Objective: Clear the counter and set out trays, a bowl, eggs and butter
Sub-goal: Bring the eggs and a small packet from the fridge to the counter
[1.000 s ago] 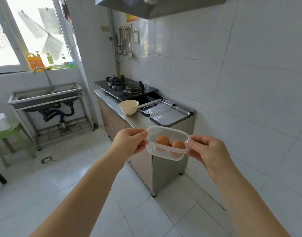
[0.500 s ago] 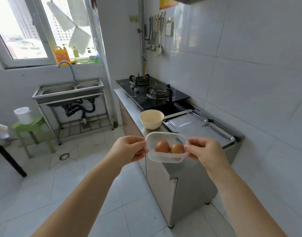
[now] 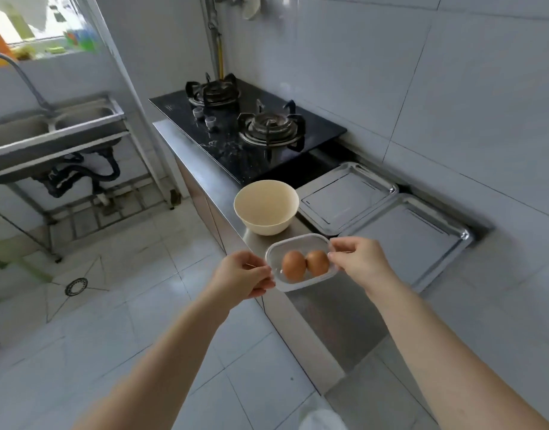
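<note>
I'm standing in a small home kitchen: white tiled walls and floor, a two-burner gas hob [image 3: 245, 125] at the centre of the frame on a steel counter [image 3: 322, 308], a steel sink [image 3: 49, 131] with tap at left, below a window.

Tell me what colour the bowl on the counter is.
The bowl is a plain cream, pale yellowish colour with no pattern, seen clearly in the head view.

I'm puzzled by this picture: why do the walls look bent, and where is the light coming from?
Head view: wide-angle lens bows the white tiled wall lines; daylight enters from the overexposed window at upper left; soft sheen on the two steel trays; the two brown eggs look sharp.
</note>
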